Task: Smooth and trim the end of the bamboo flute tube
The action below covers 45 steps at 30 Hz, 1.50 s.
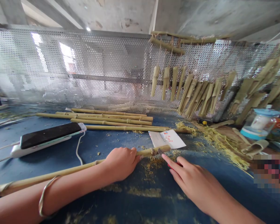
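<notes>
A person is leaning over a blue worktop [67,168] and working with both bare hands. The left hand [120,164] is closing around a long bamboo pole [151,152], its fingers [130,155] curled tightly over the top and clenched near the pole's far end. The pole is lying across the worktop, running from that end back past the forearm and out of view at the lower left edge. A metal bangle [46,196] is hanging on the left forearm.

The right hand [196,183] is reaching in from the lower right, just beside the left. Its fingers [171,165] are drawn together and seem to be pinching a small red-handled knife [170,165], though they hide most of it. A dark blade tip is touching the pole just past the left hand.

A folded white card [166,139] is lying just beyond the pole's end, and yellow bamboo shavings [221,146] are scattering across the worktop. Further back, several bamboo stalks [107,119] are lying side by side near a white-and-black corded device [49,137]. Split bamboo pieces [196,93] are hanging on strings against a perforated metal screen [72,68], and a plastic jar with a blue lid [259,124] is standing at the right.
</notes>
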Each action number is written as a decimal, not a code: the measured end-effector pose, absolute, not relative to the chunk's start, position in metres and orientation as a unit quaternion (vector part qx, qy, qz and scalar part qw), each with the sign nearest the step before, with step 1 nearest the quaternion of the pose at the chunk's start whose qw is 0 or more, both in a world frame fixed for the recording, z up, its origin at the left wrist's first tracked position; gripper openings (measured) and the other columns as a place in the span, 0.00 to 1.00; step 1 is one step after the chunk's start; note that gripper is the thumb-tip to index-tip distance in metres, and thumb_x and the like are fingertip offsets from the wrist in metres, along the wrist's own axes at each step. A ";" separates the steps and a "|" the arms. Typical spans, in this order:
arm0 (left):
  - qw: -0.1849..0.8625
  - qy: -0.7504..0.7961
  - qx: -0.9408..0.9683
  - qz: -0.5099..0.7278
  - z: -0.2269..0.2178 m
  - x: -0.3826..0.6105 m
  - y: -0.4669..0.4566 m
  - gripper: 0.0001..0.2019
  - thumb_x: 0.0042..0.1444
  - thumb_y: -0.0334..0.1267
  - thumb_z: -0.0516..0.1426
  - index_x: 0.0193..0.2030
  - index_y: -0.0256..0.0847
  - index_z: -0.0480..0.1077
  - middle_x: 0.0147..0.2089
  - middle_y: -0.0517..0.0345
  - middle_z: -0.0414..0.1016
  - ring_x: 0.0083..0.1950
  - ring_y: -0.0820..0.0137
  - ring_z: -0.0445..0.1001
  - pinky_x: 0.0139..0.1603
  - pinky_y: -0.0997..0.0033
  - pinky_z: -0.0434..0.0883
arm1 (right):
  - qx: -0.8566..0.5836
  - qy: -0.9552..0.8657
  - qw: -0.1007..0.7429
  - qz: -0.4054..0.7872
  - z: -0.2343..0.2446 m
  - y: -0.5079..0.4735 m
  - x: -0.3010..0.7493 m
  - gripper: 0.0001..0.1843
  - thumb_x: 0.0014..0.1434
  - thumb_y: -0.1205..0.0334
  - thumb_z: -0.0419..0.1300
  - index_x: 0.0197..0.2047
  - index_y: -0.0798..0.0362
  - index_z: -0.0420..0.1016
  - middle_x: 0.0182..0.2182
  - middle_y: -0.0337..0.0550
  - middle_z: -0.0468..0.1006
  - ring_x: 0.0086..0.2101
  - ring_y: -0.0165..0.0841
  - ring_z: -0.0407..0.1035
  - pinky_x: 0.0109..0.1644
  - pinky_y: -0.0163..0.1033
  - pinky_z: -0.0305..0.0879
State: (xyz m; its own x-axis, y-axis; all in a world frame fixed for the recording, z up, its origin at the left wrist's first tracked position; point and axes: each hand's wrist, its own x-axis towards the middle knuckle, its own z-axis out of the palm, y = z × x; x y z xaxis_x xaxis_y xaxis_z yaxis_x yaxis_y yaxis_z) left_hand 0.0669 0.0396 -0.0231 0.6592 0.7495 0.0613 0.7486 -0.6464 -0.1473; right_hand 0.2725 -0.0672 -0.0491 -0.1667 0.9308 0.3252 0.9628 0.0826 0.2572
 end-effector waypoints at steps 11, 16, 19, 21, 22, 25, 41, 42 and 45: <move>0.068 -0.428 -0.901 0.011 -0.019 0.069 0.038 0.23 0.58 0.49 0.35 0.38 0.38 0.66 0.30 0.47 0.73 0.31 0.60 0.74 0.31 0.62 0.68 | -0.658 -0.737 0.140 -0.073 -0.035 -0.064 0.276 0.22 0.61 0.63 0.40 0.56 0.50 0.63 0.30 0.43 0.73 0.28 0.32 0.70 0.30 0.36 0.64; 0.072 -0.431 -0.899 0.012 -0.020 0.069 0.037 0.23 0.58 0.49 0.36 0.38 0.38 0.66 0.29 0.47 0.73 0.32 0.60 0.74 0.31 0.61 0.68 | -0.667 -0.728 0.084 -0.137 -0.035 -0.064 0.275 0.22 0.61 0.62 0.41 0.56 0.50 0.63 0.28 0.42 0.72 0.24 0.33 0.70 0.24 0.36 0.60; 0.090 -0.418 -0.904 0.002 -0.022 0.068 0.038 0.22 0.58 0.48 0.36 0.37 0.39 0.65 0.29 0.48 0.73 0.30 0.58 0.74 0.29 0.59 0.68 | -0.686 -0.704 0.057 -0.176 -0.037 -0.063 0.275 0.21 0.61 0.63 0.42 0.55 0.49 0.64 0.27 0.42 0.71 0.22 0.33 0.69 0.21 0.36 0.57; 0.096 -0.411 -0.906 -0.006 -0.023 0.068 0.039 0.22 0.58 0.48 0.35 0.36 0.40 0.65 0.28 0.49 0.73 0.29 0.57 0.74 0.27 0.58 0.69 | -0.682 -0.705 0.055 -0.184 -0.037 -0.063 0.274 0.21 0.60 0.63 0.43 0.55 0.49 0.64 0.27 0.41 0.71 0.22 0.32 0.69 0.21 0.36 0.56; 0.095 -0.411 -0.907 -0.009 -0.023 0.068 0.039 0.22 0.58 0.48 0.35 0.36 0.40 0.65 0.28 0.49 0.73 0.30 0.57 0.74 0.28 0.58 0.69 | -0.674 -0.714 0.060 -0.182 -0.037 -0.063 0.274 0.21 0.60 0.63 0.42 0.55 0.48 0.64 0.28 0.41 0.71 0.23 0.32 0.70 0.21 0.36 0.56; 0.085 -0.419 -0.904 -0.004 -0.022 0.068 0.038 0.22 0.58 0.48 0.36 0.37 0.38 0.66 0.28 0.47 0.73 0.30 0.59 0.74 0.29 0.61 0.69 | -0.673 -0.714 0.070 -0.181 -0.037 -0.062 0.272 0.21 0.60 0.63 0.42 0.54 0.48 0.65 0.27 0.42 0.72 0.23 0.32 0.70 0.20 0.35 0.55; 0.088 -0.428 -0.900 -0.009 -0.021 0.070 0.034 0.24 0.58 0.49 0.36 0.38 0.37 0.66 0.30 0.46 0.73 0.32 0.61 0.74 0.32 0.62 0.68 | -0.697 -0.700 0.086 -0.132 -0.036 -0.062 0.277 0.22 0.61 0.62 0.41 0.55 0.49 0.65 0.28 0.43 0.72 0.25 0.33 0.69 0.24 0.36 0.58; 0.093 -0.424 -0.901 -0.012 -0.022 0.070 0.034 0.24 0.58 0.49 0.36 0.37 0.37 0.66 0.29 0.46 0.73 0.31 0.60 0.74 0.31 0.62 0.68 | -0.692 -0.704 0.092 -0.131 -0.036 -0.062 0.278 0.22 0.61 0.62 0.41 0.55 0.49 0.64 0.28 0.43 0.72 0.25 0.32 0.69 0.25 0.36 0.58; 0.101 -0.419 -0.902 -0.017 -0.023 0.070 0.035 0.23 0.58 0.48 0.36 0.37 0.38 0.66 0.29 0.46 0.74 0.31 0.59 0.74 0.29 0.61 0.68 | -0.667 -0.727 0.110 -0.123 -0.036 -0.062 0.279 0.22 0.61 0.62 0.42 0.55 0.48 0.64 0.28 0.42 0.72 0.26 0.31 0.69 0.25 0.35 0.58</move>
State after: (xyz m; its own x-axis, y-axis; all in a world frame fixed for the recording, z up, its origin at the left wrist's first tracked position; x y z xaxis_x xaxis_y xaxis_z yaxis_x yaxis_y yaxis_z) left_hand 0.0700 0.0348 -0.0230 0.6477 0.7532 0.1149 0.7599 -0.6277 -0.1689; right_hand 0.2791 -0.0625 -0.0363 -0.0873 0.9422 0.3236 0.9962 0.0810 0.0329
